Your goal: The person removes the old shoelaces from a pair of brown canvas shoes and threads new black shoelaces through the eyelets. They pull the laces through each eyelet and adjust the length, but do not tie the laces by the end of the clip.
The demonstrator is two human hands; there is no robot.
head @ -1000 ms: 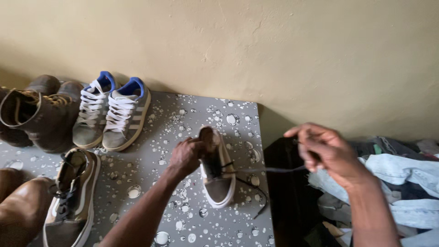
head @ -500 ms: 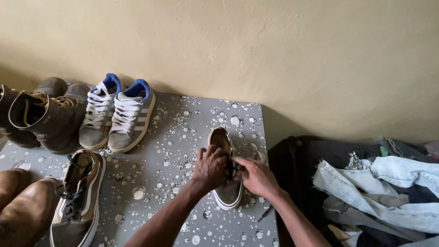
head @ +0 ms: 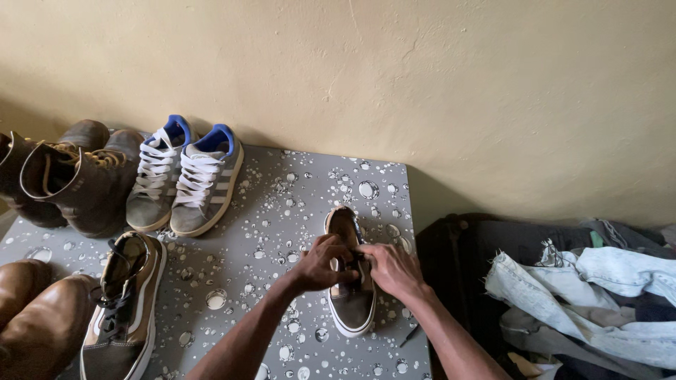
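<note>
Grey shoe [head: 352, 302] lies at lower centre of the frame, on the spotted mat [head: 282, 204]. Your left hand [head: 325, 264] and right hand [head: 391, 269] both pinch its laces over the tongue. Sneakers [head: 184, 179] stand upper left.

Grey-brown matt suede low sneaker [head: 350, 292] is showing a smooth white rubber sole; grey droplet-printed mat [head: 282, 211] is looking glossy; brown leather boots [head: 77, 179] are looking scuffed.
</note>
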